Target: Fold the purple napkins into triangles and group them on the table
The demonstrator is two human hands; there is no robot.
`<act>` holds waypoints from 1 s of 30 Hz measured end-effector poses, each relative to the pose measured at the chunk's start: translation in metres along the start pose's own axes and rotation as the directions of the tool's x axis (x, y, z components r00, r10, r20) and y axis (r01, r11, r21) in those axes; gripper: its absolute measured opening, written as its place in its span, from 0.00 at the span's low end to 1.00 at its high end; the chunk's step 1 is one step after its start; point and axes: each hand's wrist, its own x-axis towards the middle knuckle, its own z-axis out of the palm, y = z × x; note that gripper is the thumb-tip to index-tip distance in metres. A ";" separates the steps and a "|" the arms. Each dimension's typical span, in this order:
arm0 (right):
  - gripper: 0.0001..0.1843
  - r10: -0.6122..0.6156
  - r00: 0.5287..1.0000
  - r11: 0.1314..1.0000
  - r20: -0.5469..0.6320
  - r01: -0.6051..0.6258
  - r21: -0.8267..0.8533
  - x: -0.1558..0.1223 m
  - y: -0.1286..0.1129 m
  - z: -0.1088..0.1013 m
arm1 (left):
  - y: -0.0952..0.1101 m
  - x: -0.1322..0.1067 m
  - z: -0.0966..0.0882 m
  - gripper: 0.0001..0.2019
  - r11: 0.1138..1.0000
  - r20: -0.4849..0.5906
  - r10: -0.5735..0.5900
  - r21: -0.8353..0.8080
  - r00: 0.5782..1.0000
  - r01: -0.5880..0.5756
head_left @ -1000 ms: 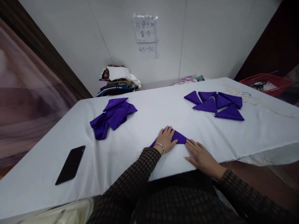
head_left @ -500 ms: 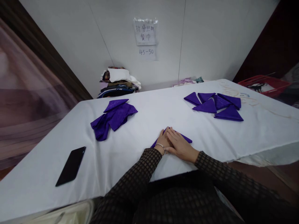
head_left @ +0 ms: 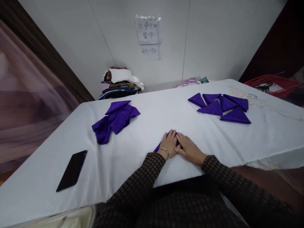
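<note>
A purple napkin (head_left: 157,147), folded into a triangle, lies near the front edge of the table, mostly covered by my hands. My left hand (head_left: 169,144) presses flat on its left and middle part, fingers stretched forward. Beside it, my right hand (head_left: 188,148) rests flat over the right part, its fingers extended and its thumb reaching towards the left hand. Several folded purple triangles (head_left: 211,108) lie in a group at the back right. To the left is a loose heap of purple napkins (head_left: 120,118), crumpled and overlapping.
A black phone (head_left: 72,171) lies at the left front of the white-covered table (head_left: 128,161). Behind the table are a stack of folded clothes (head_left: 121,83) and a red basket (head_left: 275,87). A handwritten sign (head_left: 148,31) hangs on the wall.
My right hand has slid rightwards off the left hand, which now shows more of its fingers. Both hands stay on the folded napkin. The view has shifted slightly.
</note>
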 end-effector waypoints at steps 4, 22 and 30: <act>0.42 -0.020 0.999 0.997 -0.038 0.016 -0.082 -0.009 0.005 0.004 | 0.001 -0.001 -0.001 0.30 1.000 -0.002 -0.009 -0.021 1.000 0.009; 0.38 -0.024 0.999 0.995 -0.036 0.020 -0.096 -0.010 0.007 0.001 | -0.010 -0.012 -0.010 0.30 0.982 0.028 -0.166 -0.084 0.986 0.168; 0.40 -0.004 1.000 0.995 0.010 0.005 -0.101 -0.010 0.004 -0.003 | -0.023 -0.031 -0.015 0.32 0.960 0.054 -0.261 -0.085 0.964 0.265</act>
